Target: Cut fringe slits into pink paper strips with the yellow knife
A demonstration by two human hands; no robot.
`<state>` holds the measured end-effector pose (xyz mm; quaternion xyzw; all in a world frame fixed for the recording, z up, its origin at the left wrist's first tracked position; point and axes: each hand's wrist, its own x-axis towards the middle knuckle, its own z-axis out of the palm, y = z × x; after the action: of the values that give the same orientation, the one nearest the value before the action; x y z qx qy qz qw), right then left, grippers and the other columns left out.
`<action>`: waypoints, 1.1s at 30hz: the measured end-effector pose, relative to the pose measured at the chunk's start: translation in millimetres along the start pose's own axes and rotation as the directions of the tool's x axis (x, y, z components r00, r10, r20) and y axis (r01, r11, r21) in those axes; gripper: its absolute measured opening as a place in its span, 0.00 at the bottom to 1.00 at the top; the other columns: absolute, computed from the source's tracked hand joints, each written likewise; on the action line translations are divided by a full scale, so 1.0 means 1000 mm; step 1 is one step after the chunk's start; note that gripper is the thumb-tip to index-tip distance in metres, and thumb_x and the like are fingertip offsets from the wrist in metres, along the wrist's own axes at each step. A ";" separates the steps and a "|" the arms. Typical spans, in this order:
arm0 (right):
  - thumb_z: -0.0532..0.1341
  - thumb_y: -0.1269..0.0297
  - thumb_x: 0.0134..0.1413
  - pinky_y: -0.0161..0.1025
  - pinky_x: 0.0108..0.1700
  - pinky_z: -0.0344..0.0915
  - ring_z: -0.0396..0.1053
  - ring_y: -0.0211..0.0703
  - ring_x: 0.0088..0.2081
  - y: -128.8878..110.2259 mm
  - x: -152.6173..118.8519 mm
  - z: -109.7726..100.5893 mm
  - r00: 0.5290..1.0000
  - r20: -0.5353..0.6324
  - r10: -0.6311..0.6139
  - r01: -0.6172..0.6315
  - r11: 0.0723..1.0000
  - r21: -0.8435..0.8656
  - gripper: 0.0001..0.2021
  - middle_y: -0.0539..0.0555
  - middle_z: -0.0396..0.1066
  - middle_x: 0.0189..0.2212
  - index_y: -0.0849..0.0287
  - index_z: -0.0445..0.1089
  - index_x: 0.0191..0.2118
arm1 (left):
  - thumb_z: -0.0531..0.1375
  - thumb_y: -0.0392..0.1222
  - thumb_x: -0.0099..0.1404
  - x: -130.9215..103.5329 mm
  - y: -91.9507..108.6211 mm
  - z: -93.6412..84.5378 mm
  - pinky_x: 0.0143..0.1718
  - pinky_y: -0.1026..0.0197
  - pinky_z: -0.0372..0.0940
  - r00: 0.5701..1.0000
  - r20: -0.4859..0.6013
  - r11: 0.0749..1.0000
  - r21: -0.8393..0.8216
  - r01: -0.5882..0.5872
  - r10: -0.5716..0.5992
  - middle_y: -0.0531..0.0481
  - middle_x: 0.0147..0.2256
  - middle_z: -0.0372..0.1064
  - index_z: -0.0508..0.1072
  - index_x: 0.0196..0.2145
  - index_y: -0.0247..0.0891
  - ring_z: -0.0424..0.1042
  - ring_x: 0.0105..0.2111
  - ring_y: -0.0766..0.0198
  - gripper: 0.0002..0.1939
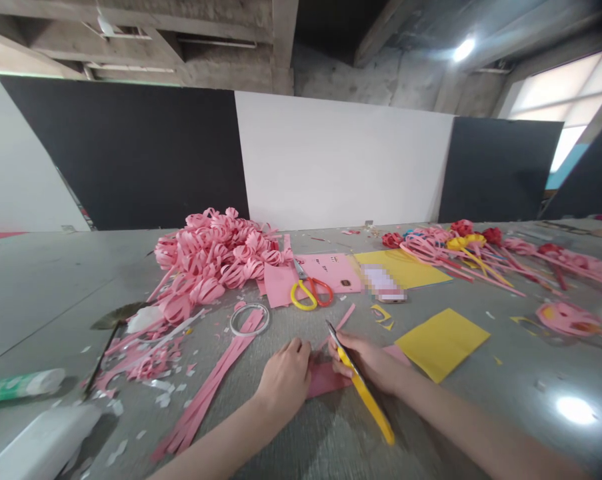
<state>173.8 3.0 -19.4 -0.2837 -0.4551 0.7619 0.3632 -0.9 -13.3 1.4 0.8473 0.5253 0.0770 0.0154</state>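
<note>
My left hand [287, 375] rests on the table with its fingers curled at the left end of a pink paper piece [325, 380]. My right hand [353, 357] is closed around yellow-handled scissors [363, 393], whose blades point up and left. A thin pink strip [347, 316] sticks out beyond the blade tips. Beyond my hands lie scissors with yellow and red handles [311, 293] on a pink sheet [331, 272]. To the left, a roll of tape [249, 320] sits over a bundle of long pink strips [211, 393].
A pile of pink paper loops [215, 257] stands at the back left. Yellow sheets [443, 343] and a phone [383, 283] lie to the right, paper flowers [463, 240] farther back. At the left are a green-white tube [23, 385], a white box [45, 443] and scraps.
</note>
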 end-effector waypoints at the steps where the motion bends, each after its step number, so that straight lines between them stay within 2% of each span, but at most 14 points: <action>1: 0.50 0.54 0.54 0.32 0.21 0.45 0.52 0.29 0.16 0.000 0.000 0.000 1.000 -0.005 -0.002 0.002 1.000 -0.002 0.14 0.45 0.57 0.19 0.61 0.59 0.28 | 0.48 0.30 0.60 -0.001 -0.001 0.001 0.31 0.63 0.60 1.000 -0.001 1.000 -0.002 -0.006 0.006 0.50 0.33 0.64 0.64 0.34 0.37 0.67 0.32 0.63 0.08; 7: 0.51 0.54 0.52 0.31 0.20 0.44 0.52 0.29 0.16 0.001 0.000 0.000 0.999 -0.031 0.014 -0.015 0.999 -0.033 0.14 0.45 0.57 0.19 0.60 0.58 0.28 | 0.46 0.28 0.61 -0.004 -0.001 0.001 0.32 0.63 0.61 1.000 -0.021 1.000 0.017 -0.010 0.010 0.49 0.33 0.63 0.64 0.35 0.36 0.66 0.31 0.63 0.10; 12: 0.52 0.54 0.52 0.31 0.21 0.46 0.52 0.30 0.17 -0.001 0.000 0.003 0.998 -0.055 -0.034 0.030 0.997 -0.072 0.14 0.45 0.56 0.19 0.60 0.59 0.27 | 0.48 0.25 0.56 -0.030 0.009 -0.003 0.39 0.56 0.61 0.997 -0.022 0.993 0.090 -0.070 0.073 0.46 0.37 0.63 0.65 0.38 0.35 0.64 0.38 0.58 0.14; 16: 0.50 0.57 0.53 0.31 0.22 0.48 0.53 0.29 0.17 0.002 0.001 -0.001 1.000 -0.009 -0.012 0.011 0.999 -0.044 0.12 0.45 0.57 0.20 0.61 0.58 0.27 | 0.47 0.26 0.56 -0.052 0.012 0.006 0.40 0.54 0.63 0.991 -0.007 0.976 0.175 -0.130 0.133 0.41 0.44 0.63 0.66 0.42 0.34 0.64 0.43 0.54 0.18; 21: 0.48 0.60 0.51 0.31 0.22 0.50 0.55 0.30 0.17 0.001 0.002 -0.003 1.000 0.025 0.018 -0.017 0.999 -0.050 0.10 0.46 0.58 0.20 0.60 0.58 0.27 | 0.48 0.28 0.53 -0.059 0.007 0.019 0.44 0.54 0.63 0.988 -0.055 0.974 0.184 -0.130 0.142 0.39 0.49 0.62 0.64 0.47 0.30 0.61 0.48 0.52 0.22; 24: 0.50 0.58 0.52 0.31 0.22 0.51 0.57 0.31 0.19 -0.014 0.000 0.001 1.000 -0.014 -0.026 0.023 0.989 -0.148 0.09 0.47 0.59 0.23 0.59 0.58 0.29 | 0.49 0.31 0.53 -0.058 0.004 0.022 0.43 0.55 0.64 0.982 -0.100 0.977 0.161 -0.141 0.158 0.39 0.49 0.62 0.66 0.45 0.31 0.61 0.48 0.51 0.20; 26: 0.49 0.56 0.54 0.32 0.23 0.52 0.58 0.32 0.20 -0.027 -0.004 0.005 0.994 -0.064 -0.090 0.065 0.943 -0.325 0.10 0.47 0.59 0.24 0.58 0.56 0.30 | 0.50 0.31 0.52 -0.057 0.002 0.024 0.42 0.54 0.64 0.975 -0.138 0.976 0.156 -0.153 0.174 0.38 0.50 0.61 0.66 0.45 0.32 0.62 0.48 0.50 0.21; 27: 0.48 0.56 0.56 0.32 0.24 0.53 0.58 0.32 0.20 -0.034 -0.005 0.006 0.985 -0.085 -0.153 0.097 0.882 -0.461 0.11 0.47 0.59 0.24 0.57 0.56 0.31 | 0.50 0.31 0.52 -0.057 0.002 0.026 0.42 0.54 0.64 0.971 -0.156 0.975 0.158 -0.157 0.181 0.38 0.50 0.60 0.66 0.45 0.32 0.62 0.48 0.50 0.21; 28: 0.47 0.56 0.57 0.33 0.26 0.54 0.59 0.33 0.21 -0.039 -0.007 0.007 0.968 -0.087 -0.236 0.130 0.766 -0.630 0.11 0.47 0.59 0.24 0.57 0.56 0.31 | 0.50 0.31 0.52 -0.057 0.001 0.027 0.42 0.54 0.64 0.967 -0.170 0.974 0.159 -0.160 0.187 0.39 0.50 0.60 0.65 0.46 0.32 0.61 0.48 0.50 0.22; 29: 0.46 0.57 0.58 0.34 0.27 0.55 0.59 0.34 0.23 -0.043 -0.008 0.008 0.942 -0.061 -0.330 0.154 0.587 -0.795 0.10 0.47 0.59 0.24 0.57 0.57 0.31 | 0.50 0.30 0.51 -0.058 0.001 0.028 0.43 0.54 0.63 0.965 -0.180 0.973 0.160 -0.164 0.192 0.39 0.50 0.60 0.65 0.46 0.32 0.61 0.48 0.50 0.23; 30: 0.46 0.59 0.58 0.34 0.29 0.55 0.60 0.35 0.24 -0.044 -0.008 0.008 0.912 0.001 -0.410 0.165 0.364 -0.917 0.10 0.48 0.60 0.24 0.57 0.58 0.31 | 0.50 0.30 0.51 -0.058 0.001 0.029 0.43 0.53 0.63 0.964 -0.185 0.974 0.157 -0.163 0.191 0.39 0.50 0.60 0.64 0.47 0.32 0.61 0.48 0.50 0.23; 32: 0.47 0.64 0.58 0.36 0.33 0.55 0.60 0.37 0.28 -0.043 -0.008 0.010 0.861 0.177 -0.477 0.146 -0.101 -0.984 0.08 0.50 0.62 0.28 0.57 0.60 0.32 | 0.50 0.30 0.51 -0.058 0.001 0.029 0.43 0.54 0.63 0.966 -0.183 0.977 0.143 -0.156 0.181 0.40 0.50 0.60 0.64 0.46 0.33 0.60 0.49 0.51 0.22; 33: 0.48 0.67 0.57 0.37 0.34 0.55 0.61 0.38 0.29 -0.040 -0.008 0.011 0.850 0.254 -0.461 0.131 -0.282 -0.950 0.07 0.52 0.62 0.30 0.58 0.61 0.32 | 0.50 0.31 0.51 -0.058 0.001 0.028 0.44 0.54 0.62 0.968 -0.177 0.978 0.137 -0.155 0.178 0.40 0.50 0.60 0.65 0.46 0.34 0.60 0.49 0.52 0.22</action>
<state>181.9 4.3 21.6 -0.4115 -0.8793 -0.0191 0.2389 -21.0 -64.4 -33.1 0.8767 0.4550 0.1254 -0.0929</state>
